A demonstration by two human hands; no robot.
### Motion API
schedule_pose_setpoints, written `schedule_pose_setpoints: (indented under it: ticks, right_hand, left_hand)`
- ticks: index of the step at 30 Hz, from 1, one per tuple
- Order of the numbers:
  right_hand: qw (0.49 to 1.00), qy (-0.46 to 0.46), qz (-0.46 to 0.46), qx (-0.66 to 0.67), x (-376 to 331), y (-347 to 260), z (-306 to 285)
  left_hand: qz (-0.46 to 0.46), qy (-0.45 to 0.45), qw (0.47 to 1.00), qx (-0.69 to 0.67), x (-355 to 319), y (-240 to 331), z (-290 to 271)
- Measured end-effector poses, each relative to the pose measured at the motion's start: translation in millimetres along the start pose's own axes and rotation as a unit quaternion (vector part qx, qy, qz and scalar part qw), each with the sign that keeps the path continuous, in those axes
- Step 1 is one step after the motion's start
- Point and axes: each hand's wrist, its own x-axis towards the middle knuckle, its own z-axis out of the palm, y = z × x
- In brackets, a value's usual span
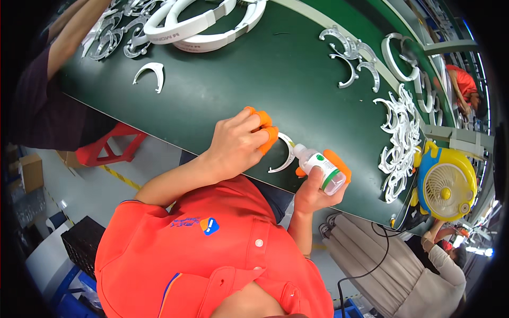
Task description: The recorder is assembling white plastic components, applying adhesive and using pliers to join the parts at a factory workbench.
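My right hand, orange covers on its fingers, is wrapped around a small clear bottle with a white and green label. The bottle is tilted, its nozzle pointing up and left at a thin white C-shaped plastic part. My left hand has orange covers on its fingertips. Its fingers are curled closed at the upper end of that part, and the gripped end is hidden behind them. The nozzle is close to the part's outer curve; whether they touch I cannot tell.
White curved parts are heaped at the right, beside a yellow and blue fan. Grey curved parts lie far right. Large white headband-like rings and one loose white part are far left, near another person's arm.
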Motion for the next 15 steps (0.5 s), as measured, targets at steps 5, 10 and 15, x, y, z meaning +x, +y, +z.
schedule_pose_setpoints:
  ticks: [5, 10, 15]
  right_hand:
    - [1.000, -0.028, -0.009, -0.002, 1.3, 1.0, 3.9]
    - [0.999, -0.035, -0.010, -0.022, 1.5, 0.5, 2.2]
    - [0.999, -0.036, -0.026, -0.030, 0.3, 2.6, 0.9]
  left_hand:
    - [0.000, 0.002, 1.000, -0.002, -0.7, -1.1, 0.6]
    - [-0.002, -0.001, 1.000, -0.002, -1.0, -1.3, 1.4]
    - [-0.002, 0.001, 1.000, 0.001, -1.6, -1.4, 2.1]
